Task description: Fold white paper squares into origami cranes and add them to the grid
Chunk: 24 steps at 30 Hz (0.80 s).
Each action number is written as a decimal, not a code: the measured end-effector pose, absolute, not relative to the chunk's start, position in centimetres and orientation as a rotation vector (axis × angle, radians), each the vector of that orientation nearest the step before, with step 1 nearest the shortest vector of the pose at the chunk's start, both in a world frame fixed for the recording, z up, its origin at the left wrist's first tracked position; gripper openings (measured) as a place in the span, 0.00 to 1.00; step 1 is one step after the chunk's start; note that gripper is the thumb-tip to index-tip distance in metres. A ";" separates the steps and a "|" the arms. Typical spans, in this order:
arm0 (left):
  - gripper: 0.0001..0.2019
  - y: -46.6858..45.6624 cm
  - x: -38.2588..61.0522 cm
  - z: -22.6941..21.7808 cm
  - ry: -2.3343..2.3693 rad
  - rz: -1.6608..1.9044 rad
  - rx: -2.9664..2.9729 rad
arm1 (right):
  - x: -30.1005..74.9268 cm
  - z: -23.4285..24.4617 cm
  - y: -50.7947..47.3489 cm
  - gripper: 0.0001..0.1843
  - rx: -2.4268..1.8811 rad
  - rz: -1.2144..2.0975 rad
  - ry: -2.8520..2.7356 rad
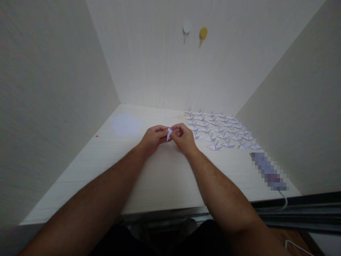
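A small piece of folded white paper is pinched between my two hands, above the middle of the table. My left hand grips its left side with thumb and fingers. On the other side, my right hand holds it between thumb and forefinger. Fingers cover much of the paper, so its full folded shape is hidden. Just right of my right hand, several white paper cranes stand in rows on the table.
The pale table is enclosed by walls on three sides. A blurred-out device with a white cable lies at the right edge. A whitish patch and an orange speck are at left. Two hooks, white and yellow, hang on the back wall.
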<state>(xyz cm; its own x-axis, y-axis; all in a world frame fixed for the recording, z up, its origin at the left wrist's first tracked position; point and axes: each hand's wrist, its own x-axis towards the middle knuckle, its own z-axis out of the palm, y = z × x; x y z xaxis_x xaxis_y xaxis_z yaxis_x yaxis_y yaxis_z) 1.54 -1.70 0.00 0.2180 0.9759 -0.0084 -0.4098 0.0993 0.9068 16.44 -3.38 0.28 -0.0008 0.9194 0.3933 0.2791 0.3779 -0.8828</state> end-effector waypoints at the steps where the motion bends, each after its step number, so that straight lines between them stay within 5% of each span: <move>1: 0.14 -1.7 1.5 0.0 0.768 1.184 0.950 | 16.5 0.2 -3.3 0.11 -1.121 0.712 -1.532; 12: 0.15 -1.8 1.7 0.0 0.802 1.203 0.989 | 16.6 0.0 -3.2 0.06 -1.226 0.549 -1.573; 24: 0.15 -1.6 1.8 -0.3 0.777 1.209 0.975 | 16.5 0.1 -3.1 0.08 -1.166 0.771 -1.514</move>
